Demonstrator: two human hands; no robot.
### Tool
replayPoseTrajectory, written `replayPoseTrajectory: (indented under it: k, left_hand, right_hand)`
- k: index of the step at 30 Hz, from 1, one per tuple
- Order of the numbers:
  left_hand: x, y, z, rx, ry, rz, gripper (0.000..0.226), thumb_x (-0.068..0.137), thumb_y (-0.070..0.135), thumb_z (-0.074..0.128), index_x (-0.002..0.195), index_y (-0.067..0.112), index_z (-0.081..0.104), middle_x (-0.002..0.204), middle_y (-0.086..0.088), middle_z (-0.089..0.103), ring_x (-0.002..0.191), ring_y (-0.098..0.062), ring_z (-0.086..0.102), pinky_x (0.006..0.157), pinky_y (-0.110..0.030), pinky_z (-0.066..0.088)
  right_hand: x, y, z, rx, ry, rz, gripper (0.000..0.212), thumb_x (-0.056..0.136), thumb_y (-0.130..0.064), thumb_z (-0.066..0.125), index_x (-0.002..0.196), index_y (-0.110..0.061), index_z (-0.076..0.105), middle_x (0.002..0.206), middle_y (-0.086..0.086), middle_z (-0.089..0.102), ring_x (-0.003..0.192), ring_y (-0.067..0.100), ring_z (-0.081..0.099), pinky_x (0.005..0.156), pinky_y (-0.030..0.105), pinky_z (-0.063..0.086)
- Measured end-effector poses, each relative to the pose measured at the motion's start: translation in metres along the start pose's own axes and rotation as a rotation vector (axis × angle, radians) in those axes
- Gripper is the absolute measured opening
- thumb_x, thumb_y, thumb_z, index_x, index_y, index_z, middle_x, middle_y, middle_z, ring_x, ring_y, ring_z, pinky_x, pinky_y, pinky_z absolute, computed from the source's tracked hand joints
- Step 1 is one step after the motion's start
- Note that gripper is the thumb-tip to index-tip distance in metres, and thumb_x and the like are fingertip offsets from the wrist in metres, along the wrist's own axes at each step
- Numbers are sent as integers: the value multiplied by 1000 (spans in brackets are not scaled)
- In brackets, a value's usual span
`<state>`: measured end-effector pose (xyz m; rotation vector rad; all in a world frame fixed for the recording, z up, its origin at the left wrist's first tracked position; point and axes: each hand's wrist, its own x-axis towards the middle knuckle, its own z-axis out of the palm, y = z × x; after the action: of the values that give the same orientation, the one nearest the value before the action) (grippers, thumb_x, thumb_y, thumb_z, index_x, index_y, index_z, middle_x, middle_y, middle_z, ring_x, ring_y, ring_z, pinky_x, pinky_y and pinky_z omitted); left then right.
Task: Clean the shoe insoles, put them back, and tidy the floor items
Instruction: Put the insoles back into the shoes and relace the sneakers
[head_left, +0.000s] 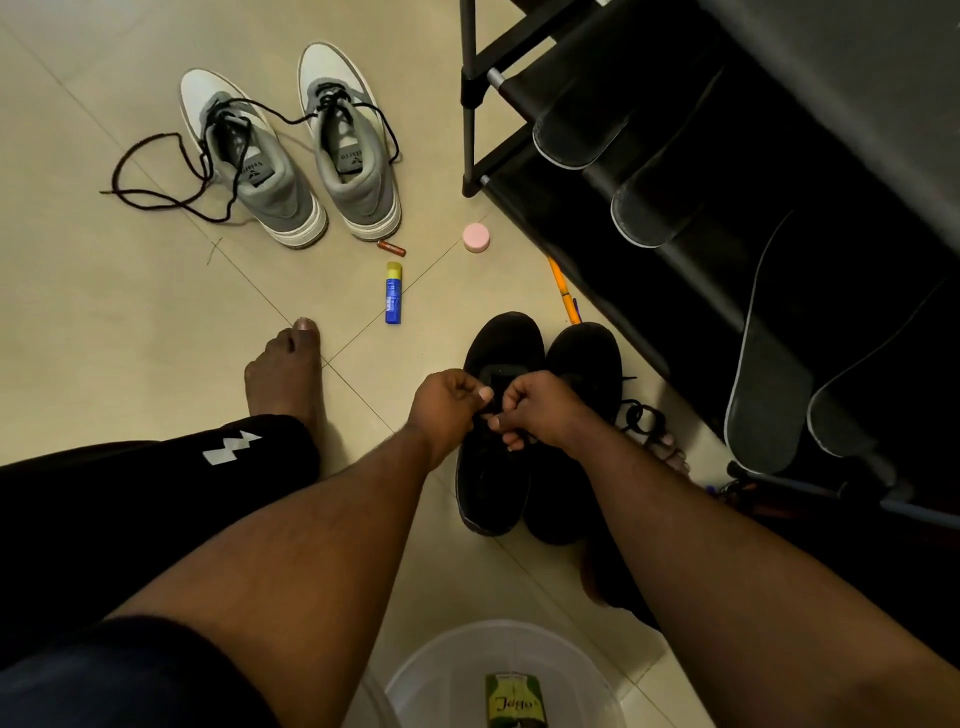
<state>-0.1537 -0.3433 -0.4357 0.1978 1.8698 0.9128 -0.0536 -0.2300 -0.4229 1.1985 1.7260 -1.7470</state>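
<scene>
matt cloth black shoes (498, 426), glossy tile floor (104, 322)

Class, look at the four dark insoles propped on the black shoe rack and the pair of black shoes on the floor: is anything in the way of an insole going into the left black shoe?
Yes. Both hands, left hand and right hand, sit over the left black shoe, fingers pinching its laces across the opening. The insoles lean on the shoe rack.

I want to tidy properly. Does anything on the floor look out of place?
Yes. A blue tube, a pink jar, a small battery and an orange pencil lie scattered between the shoes. The grey sneakers' laces trail loose over the tiles.
</scene>
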Motion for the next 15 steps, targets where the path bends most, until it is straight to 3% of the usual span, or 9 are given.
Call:
replayPoseTrajectory:
  k: [4,6,8,9,11,12,14,15]
  left_hand:
    - [3,-2,1,-193,174,-227,15,99,12,52,85,11,54,78,-11,60,54,-17,47,46,-24,39]
    - [4,-1,6,-248,153,-368,17,99,8,50,83,8,55,72,-11,53,48,-15,38,40,-22,32]
    - [2,3,-9,-178,119,-451,14,96,8,53,94,-1,63,69,-10,48,46,-15,34,38,-21,30]
    - [7,-3,-30,-86,202,-424,25,91,12,60,109,-5,63,71,-10,50,49,-17,39,40,-22,35]
    - [27,-28,-89,431,386,-264,87,63,23,80,137,-1,41,93,-14,56,72,-29,55,59,-35,51]
    - [46,-46,-117,505,333,-257,109,48,25,82,141,4,30,104,-16,54,86,-35,56,68,-42,52]
    - [92,-90,-144,621,388,-127,120,37,24,80,141,7,23,111,-17,52,95,-40,55,73,-46,50]
    - [87,-77,-140,607,334,-167,117,40,24,79,141,6,23,111,-19,52,96,-40,54,74,-46,50]
  right_hand:
    - [-3,-2,2,-140,40,-136,13,83,-4,71,83,1,59,81,18,67,69,22,68,64,25,56]
    - [-6,-2,8,-197,108,-274,13,82,-2,70,80,0,58,90,15,63,77,25,67,67,30,58]
    - [-8,0,17,-274,125,-387,14,84,-2,67,79,-6,55,90,11,61,81,25,63,72,39,57]
    - [-9,0,20,-303,113,-422,15,85,-3,66,79,-9,53,89,9,62,83,23,63,73,41,57]
    - [-10,0,23,-316,82,-458,17,87,-4,64,79,-10,50,93,6,64,91,18,64,77,41,58]
    - [-10,0,24,-322,73,-457,18,87,-4,64,79,-10,49,93,6,65,93,17,64,77,41,58]
    - [-11,-4,22,-373,49,-408,18,87,-7,63,78,-11,49,89,7,64,86,20,63,74,42,57]
    - [-11,-7,19,-398,19,-362,18,87,-8,63,78,-11,48,87,7,62,82,20,61,72,40,54]
